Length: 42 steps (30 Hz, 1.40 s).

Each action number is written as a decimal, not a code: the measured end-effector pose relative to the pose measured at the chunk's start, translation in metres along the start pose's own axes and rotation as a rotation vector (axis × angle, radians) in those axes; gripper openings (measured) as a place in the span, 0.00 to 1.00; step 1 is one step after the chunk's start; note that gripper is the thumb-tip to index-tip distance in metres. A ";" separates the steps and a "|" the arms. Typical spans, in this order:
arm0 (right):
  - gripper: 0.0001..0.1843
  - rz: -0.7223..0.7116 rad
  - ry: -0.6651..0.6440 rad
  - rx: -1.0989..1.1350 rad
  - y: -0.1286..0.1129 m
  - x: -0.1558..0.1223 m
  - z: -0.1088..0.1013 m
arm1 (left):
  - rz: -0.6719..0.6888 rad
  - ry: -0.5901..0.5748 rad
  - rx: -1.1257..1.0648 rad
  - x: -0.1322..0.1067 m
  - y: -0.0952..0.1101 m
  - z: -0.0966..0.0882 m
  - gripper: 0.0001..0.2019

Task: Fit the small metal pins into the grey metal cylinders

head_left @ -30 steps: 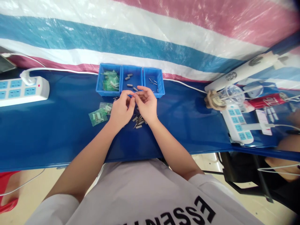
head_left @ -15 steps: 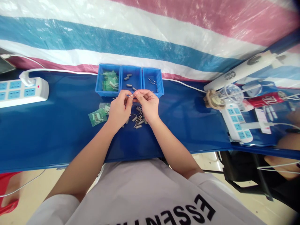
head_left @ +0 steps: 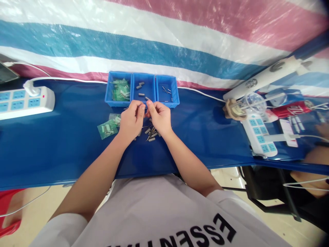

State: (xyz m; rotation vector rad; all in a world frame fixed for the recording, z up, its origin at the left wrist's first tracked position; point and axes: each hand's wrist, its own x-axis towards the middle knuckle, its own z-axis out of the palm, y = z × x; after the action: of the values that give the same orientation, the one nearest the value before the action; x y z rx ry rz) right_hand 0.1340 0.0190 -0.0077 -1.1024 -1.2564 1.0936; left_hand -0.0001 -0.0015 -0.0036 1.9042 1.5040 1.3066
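My left hand (head_left: 130, 120) and my right hand (head_left: 159, 117) meet fingertip to fingertip just in front of three joined blue bins (head_left: 154, 101). Both pinch a small metal part between them; it is mostly hidden by the fingers. Under my hands lies a loose pile of small grey metal sleeves and thin pins (head_left: 151, 132). Two small green plastic bags of parts (head_left: 108, 127) lie left of my left hand. The left bin holds green bags (head_left: 120, 91), the middle bin grey sleeves (head_left: 140, 86), the right bin thin pins (head_left: 167, 91).
A blue table (head_left: 64, 144) runs across the view, backed by a striped tarp (head_left: 164, 44). A white power strip (head_left: 24, 102) lies far left, another (head_left: 259, 135) at the right beside a clear bottle (head_left: 253, 102) and a red can (head_left: 293, 110). Another person's arm (head_left: 317, 159) shows far right.
My hands drew closer together and slightly toward me; the thin metal piece seen between the fingertips half a second ago is now covered by the fingers.
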 end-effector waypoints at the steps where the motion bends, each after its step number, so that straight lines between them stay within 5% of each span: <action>1: 0.29 -0.001 -0.006 0.003 -0.001 0.000 0.000 | -0.007 -0.008 -0.003 0.000 0.000 0.000 0.15; 11: 0.32 0.024 0.021 0.024 0.002 0.002 -0.002 | 0.032 -0.037 0.076 -0.001 0.005 0.000 0.19; 20: 0.23 -0.028 -0.175 0.149 -0.005 -0.001 0.006 | -0.050 0.129 0.073 0.002 0.002 -0.003 0.25; 28: 0.16 -0.112 -0.235 0.096 0.002 -0.002 0.001 | -0.073 0.150 0.038 0.004 0.003 -0.004 0.26; 36: 0.17 -0.152 -0.230 0.014 -0.004 -0.005 0.000 | -0.089 0.160 0.028 0.003 0.005 -0.005 0.27; 42: 0.27 -0.184 -0.197 -0.043 -0.008 -0.003 -0.002 | -0.035 0.106 0.045 0.003 0.003 -0.002 0.26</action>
State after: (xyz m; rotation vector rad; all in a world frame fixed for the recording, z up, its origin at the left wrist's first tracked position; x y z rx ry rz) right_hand 0.1363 0.0148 -0.0001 -0.9062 -1.5113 1.0581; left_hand 0.0000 -0.0007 0.0008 1.8528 1.6238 1.3883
